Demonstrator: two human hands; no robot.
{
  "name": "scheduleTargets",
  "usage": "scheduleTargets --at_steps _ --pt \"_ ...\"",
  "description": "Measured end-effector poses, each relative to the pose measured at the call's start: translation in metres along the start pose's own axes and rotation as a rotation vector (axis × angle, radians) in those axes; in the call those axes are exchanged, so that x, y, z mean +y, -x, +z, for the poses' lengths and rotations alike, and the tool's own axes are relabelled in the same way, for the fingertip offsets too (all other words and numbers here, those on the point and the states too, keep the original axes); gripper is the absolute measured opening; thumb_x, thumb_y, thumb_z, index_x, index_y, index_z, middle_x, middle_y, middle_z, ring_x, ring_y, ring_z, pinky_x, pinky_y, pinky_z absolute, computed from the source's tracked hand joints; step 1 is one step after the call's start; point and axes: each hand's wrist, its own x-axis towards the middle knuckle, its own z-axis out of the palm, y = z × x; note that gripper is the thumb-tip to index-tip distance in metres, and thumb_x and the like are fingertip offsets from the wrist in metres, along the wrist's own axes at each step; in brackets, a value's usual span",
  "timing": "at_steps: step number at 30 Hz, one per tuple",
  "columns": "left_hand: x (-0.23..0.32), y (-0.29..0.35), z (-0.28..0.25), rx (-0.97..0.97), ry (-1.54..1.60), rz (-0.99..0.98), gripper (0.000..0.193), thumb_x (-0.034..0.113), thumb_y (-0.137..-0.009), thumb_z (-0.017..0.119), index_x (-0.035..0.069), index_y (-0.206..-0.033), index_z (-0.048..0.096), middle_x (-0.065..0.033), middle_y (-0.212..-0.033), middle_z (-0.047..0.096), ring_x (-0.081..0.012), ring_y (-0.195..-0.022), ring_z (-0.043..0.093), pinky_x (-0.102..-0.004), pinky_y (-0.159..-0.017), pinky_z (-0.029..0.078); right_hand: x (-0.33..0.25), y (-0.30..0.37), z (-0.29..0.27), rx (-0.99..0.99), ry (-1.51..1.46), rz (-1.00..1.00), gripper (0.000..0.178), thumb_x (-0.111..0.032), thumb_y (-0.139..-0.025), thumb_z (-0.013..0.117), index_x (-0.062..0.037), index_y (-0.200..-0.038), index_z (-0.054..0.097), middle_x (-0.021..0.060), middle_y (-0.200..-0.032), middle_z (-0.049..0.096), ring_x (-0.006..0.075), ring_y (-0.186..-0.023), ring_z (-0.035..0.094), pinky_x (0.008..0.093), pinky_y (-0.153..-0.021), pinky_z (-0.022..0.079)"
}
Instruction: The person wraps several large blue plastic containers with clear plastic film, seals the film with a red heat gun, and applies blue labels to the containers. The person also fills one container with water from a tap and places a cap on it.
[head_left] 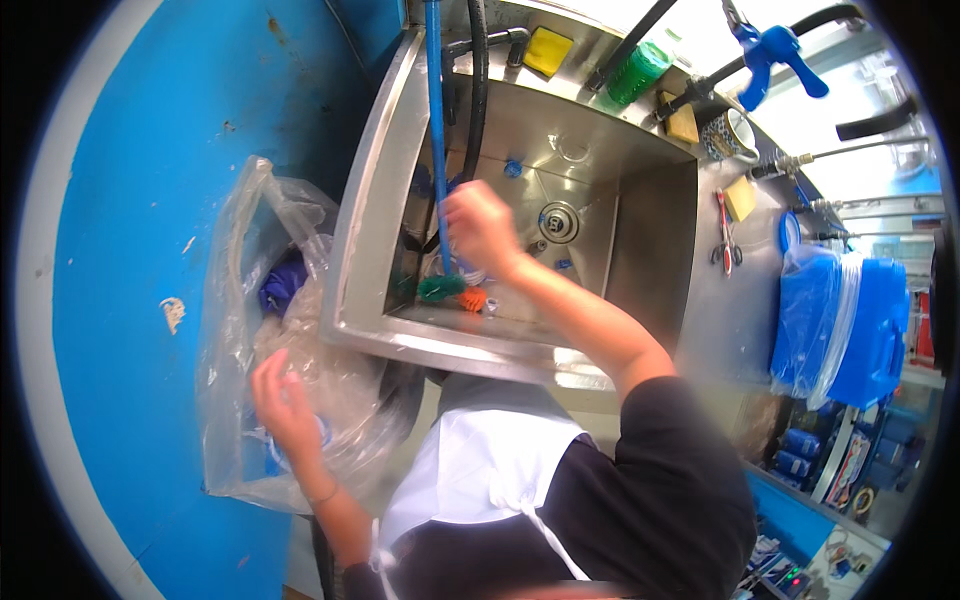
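Observation:
My right hand [482, 235] is over the left part of a steel sink [640, 235], its fingers curled in. What they hold, if anything, is hidden. Right beside its knuckles runs a long blue pole [437, 130]; I cannot tell whether the hand touches it. At the pole's lower end lie a green-bristled brush head [440, 288] and an orange bristly piece [473, 299]. Left of the sink, my left hand [285, 400] is slightly blurred, fingers apart, over a large clear plastic bag [235, 330]. Something dark blue [285, 285] shows inside the bag.
Black hose [477, 90] hangs into the sink beside the pole. A drain [558, 222] and small blue scraps lie on its bottom. Along the rim stand a yellow sponge [547, 51], green bottle [638, 73], patterned mug [728, 136], red-handled scissors [726, 240] and blue jerrycan [865, 330].

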Motion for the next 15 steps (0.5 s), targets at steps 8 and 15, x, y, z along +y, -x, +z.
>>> scheduleTargets --at_steps 8,15 --pt "0.074 -0.014 0.148 -0.433 0.109 0.380 0.028 -0.004 -0.075 0.061 0.003 -0.102 0.068 -0.0127 -0.108 0.062 -0.0326 -0.106 0.057 -0.0422 -0.090 0.049 0.300 0.198 -0.088 -0.321 0.799 0.934 0.051 -0.021 -0.080 0.069 -0.0094 -0.129 0.055 0.0245 -0.123 0.054 0.0434 -0.117 0.054 0.0472 -0.100 0.045" --pt "0.071 0.001 0.194 -0.402 0.012 0.324 0.029 -0.003 -0.067 0.064 0.004 -0.094 0.069 -0.0086 -0.100 0.065 -0.0310 -0.097 0.061 -0.0399 -0.083 0.052 0.362 0.104 -0.067 0.098 0.535 0.691 0.053 0.004 -0.080 0.055 -0.0112 -0.130 0.054 0.0247 -0.118 0.054 0.0454 -0.111 0.053 0.0490 -0.091 0.045"
